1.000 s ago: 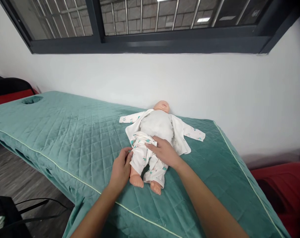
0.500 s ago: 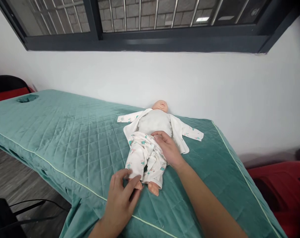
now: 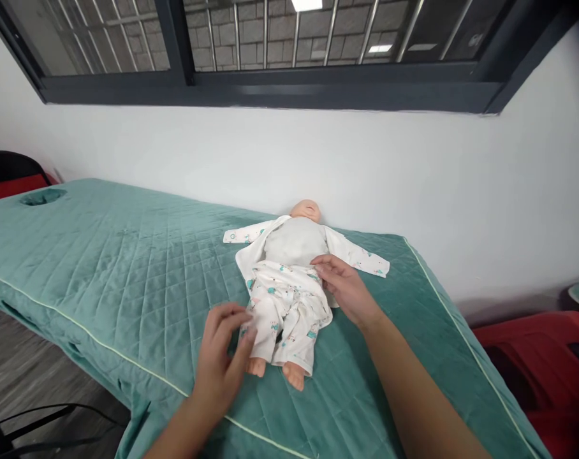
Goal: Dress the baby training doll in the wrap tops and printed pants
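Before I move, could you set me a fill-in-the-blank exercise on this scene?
The doll lies on its ____ on the green cover. Its white jacket is ____ at the front. The doll's two bare ____ show below the trousers. The hand nearer the trousers' waist is the ____ one.

Missing words: back; open; feet; right.

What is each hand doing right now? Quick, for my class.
Left hand: open, thumb and fingers apart by the patterned trousers.
Right hand: fingers at the waistband; whether they pinch it cannot be told.
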The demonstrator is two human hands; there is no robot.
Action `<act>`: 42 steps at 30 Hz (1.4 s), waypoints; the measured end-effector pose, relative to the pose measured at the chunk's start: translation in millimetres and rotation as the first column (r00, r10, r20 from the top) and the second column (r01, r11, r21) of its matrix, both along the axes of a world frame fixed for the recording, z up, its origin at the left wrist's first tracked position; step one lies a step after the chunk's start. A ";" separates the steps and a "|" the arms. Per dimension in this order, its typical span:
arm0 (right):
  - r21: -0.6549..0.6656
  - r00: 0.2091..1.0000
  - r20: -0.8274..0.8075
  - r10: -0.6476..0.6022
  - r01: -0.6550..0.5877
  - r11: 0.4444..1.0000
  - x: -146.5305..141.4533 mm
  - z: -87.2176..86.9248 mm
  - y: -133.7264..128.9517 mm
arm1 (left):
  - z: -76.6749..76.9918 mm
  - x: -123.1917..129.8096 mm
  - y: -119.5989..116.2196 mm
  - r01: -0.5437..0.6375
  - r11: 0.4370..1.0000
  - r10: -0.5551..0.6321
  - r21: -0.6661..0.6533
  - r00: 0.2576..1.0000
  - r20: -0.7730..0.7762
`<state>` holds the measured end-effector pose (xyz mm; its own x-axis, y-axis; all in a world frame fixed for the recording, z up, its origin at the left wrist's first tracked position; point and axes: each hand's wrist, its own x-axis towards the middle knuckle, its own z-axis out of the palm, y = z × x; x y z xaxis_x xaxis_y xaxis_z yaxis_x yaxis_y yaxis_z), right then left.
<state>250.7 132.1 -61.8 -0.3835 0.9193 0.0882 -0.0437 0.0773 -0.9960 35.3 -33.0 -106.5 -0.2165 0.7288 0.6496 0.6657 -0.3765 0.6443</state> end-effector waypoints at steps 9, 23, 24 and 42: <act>-0.056 0.987 -0.090 -0.136 0.131 0.990 0.7 -13.4 11.3 | 73.4 -8.0 173.5 0.531 0.745 -0.503 -0.404 0.845 0.184; -0.157 0.972 0.046 -0.229 0.233 0.960 -5.3 -23.6 18.9 | 45.6 -29.1 196.6 0.723 0.575 -0.440 -0.383 0.667 0.601; -0.172 0.972 0.046 -0.232 0.237 0.956 -2.8 -22.4 19.4 | 42.9 -31.4 198.7 0.727 0.585 -0.397 -0.359 0.643 0.655; -0.166 0.974 0.218 -0.064 0.101 0.981 33.7 -23.7 31.5 | 33.2 -65.1 204.5 0.787 0.384 -0.436 -0.482 0.615 0.657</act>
